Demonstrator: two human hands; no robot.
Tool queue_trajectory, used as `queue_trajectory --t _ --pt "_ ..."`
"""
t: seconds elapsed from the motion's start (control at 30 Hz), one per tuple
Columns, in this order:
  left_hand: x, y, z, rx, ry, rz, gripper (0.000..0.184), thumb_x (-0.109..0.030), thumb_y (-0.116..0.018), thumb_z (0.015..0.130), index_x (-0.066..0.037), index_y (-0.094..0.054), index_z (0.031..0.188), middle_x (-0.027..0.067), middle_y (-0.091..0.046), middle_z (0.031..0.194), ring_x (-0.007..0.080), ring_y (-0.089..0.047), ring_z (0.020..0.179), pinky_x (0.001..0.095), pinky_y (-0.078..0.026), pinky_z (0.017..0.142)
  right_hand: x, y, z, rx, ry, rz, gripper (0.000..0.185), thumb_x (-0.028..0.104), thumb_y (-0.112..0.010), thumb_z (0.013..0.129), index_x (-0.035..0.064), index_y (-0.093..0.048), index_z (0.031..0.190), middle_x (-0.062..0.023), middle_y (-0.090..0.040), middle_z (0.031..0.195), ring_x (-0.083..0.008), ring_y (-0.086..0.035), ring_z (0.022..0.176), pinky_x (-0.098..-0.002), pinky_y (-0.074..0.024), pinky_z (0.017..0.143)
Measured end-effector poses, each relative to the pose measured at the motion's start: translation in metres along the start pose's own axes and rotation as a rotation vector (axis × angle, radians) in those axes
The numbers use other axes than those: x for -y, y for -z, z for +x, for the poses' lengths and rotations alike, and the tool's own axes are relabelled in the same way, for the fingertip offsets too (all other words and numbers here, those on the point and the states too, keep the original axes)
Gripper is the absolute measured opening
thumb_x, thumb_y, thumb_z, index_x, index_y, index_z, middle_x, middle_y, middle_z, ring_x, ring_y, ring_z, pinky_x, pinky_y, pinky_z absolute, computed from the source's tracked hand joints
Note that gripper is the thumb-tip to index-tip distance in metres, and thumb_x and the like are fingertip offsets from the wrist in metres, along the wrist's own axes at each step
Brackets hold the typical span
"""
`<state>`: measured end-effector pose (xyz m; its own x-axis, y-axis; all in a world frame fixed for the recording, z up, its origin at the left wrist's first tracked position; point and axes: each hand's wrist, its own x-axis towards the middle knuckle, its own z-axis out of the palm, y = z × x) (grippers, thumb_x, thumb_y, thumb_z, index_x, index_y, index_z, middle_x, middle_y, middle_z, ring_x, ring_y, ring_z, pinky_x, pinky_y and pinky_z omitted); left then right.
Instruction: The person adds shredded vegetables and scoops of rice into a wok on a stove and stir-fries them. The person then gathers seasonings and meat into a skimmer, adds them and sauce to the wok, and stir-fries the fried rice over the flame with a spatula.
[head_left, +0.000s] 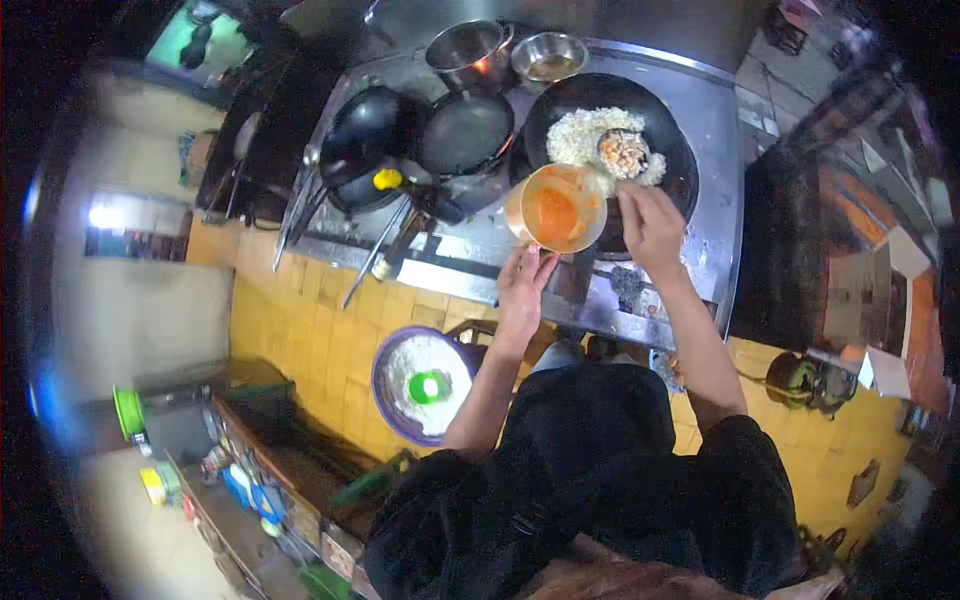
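Observation:
My left hand point(524, 285) has its fingers closed on the near side of a round tub point(519, 218). Orange sauce point(560, 213) lies inside the tub, which is tilted so that I look into it. My right hand point(653, 228) grips a ladle, its handle mostly covered by my fingers. Pale chopped pieces point(622, 150) fill the ladle's bowl, which rests over white rice point(580, 132) in a large black wok point(685, 165). The tub overlaps the wok's near left edge in view, and I cannot tell whether they touch.
A second black wok point(365, 130) and a dark pan point(468, 132) sit left on the steel stove top point(715, 130). Behind stand a metal pot point(462, 50) and a steel bowl point(549, 58). A purple basin point(380, 390) with white contents stands on the yellow tiled floor.

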<state>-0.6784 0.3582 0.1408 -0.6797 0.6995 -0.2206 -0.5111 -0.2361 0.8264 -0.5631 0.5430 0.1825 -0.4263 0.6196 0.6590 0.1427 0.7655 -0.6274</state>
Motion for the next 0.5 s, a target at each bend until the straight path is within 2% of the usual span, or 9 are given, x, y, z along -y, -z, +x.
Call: queue_trajectory --t 0.03,0.13,0.17,0.2,0.27,0.4,0.5 --pt "0.007 0.008 0.01 0.031 -0.002 -0.013 0.025 -0.022 -0.055 0.096 0.0 -0.055 0.109 0.0067 -0.058 0.107 0.0166 -0.058 0.1 0.0366 -0.046 0.098 0.004 0.007 0.002 -0.142 0.114 -0.101 0.012 0.004 -0.066 0.08 0.0045 -0.067 0.092 -0.012 -0.066 0.083 -0.0294 -0.062 0.07 -0.0367 -0.05 0.062" --pt "-0.002 0.0 0.027 0.056 0.055 0.015 0.027 -0.022 -0.057 0.095 0.0 -0.055 0.111 0.0059 -0.057 0.107 0.0156 -0.057 0.101 0.0352 -0.047 0.096 0.02 0.029 0.006 -0.137 0.165 -0.143 0.015 0.002 -0.067 0.079 0.0049 -0.067 0.093 -0.0109 -0.065 0.081 -0.0285 -0.062 0.07 -0.0358 -0.05 0.061" --pt "-0.009 -0.005 0.03 0.085 0.049 0.1 0.018 -0.02 -0.053 0.097 -0.002 -0.052 0.099 0.0068 -0.057 0.108 0.0216 -0.058 0.106 0.0389 -0.043 0.102 0.021 0.022 0.011 -0.145 0.268 -0.144 0.015 0.002 -0.067 0.078 0.0039 -0.066 0.093 -0.0107 -0.065 0.081 -0.0281 -0.062 0.068 -0.0354 -0.0496 0.059" --pt "-0.008 -0.004 0.034 0.102 0.065 0.097 0.018 -0.02 -0.053 0.097 -0.002 -0.052 0.099 0.0068 -0.057 0.108 0.0216 -0.058 0.106 0.0389 -0.043 0.102 0.018 0.013 0.012 -0.148 0.26 -0.167 0.015 0.002 -0.067 0.078 0.0039 -0.066 0.093 -0.0107 -0.065 0.081 -0.0281 -0.062 0.068 -0.0354 -0.0496 0.059" --pt "-0.009 -0.003 0.043 0.16 -0.024 0.204 0.019 -0.021 -0.054 0.097 -0.002 -0.052 0.099 0.0067 -0.056 0.109 0.0219 -0.057 0.107 0.0368 -0.045 0.1 0.014 -0.001 0.014 0.048 0.163 -0.197 0.014 0.002 -0.067 0.078 0.0017 -0.066 0.092 -0.012 -0.065 0.082 -0.0278 -0.061 0.064 -0.0345 -0.0491 0.056" --pt "-0.014 0.002 0.062 0.175 0.053 0.18 0.022 -0.023 -0.056 0.096 -0.002 -0.052 0.095 0.0059 -0.056 0.107 0.0201 -0.056 0.11 0.0354 -0.045 0.099 0.027 0.014 0.014 -0.122 0.267 -0.249 0.015 0.005 -0.067 0.078 0.0037 -0.066 0.093 -0.0119 -0.065 0.086 -0.0279 -0.062 0.068 -0.0337 -0.0499 0.057" --pt "-0.018 -0.002 0.068 0.187 0.072 0.255 0.021 -0.025 -0.059 0.095 -0.004 -0.054 0.094 0.0037 -0.057 0.106 0.0171 -0.059 0.103 0.0335 -0.046 0.094 0.027 0.003 0.013 -0.048 0.187 -0.246 0.017 0.005 -0.066 0.077 0.005 -0.066 0.094 -0.0125 -0.065 0.09 -0.0272 -0.063 0.072 -0.0341 -0.0523 0.061"
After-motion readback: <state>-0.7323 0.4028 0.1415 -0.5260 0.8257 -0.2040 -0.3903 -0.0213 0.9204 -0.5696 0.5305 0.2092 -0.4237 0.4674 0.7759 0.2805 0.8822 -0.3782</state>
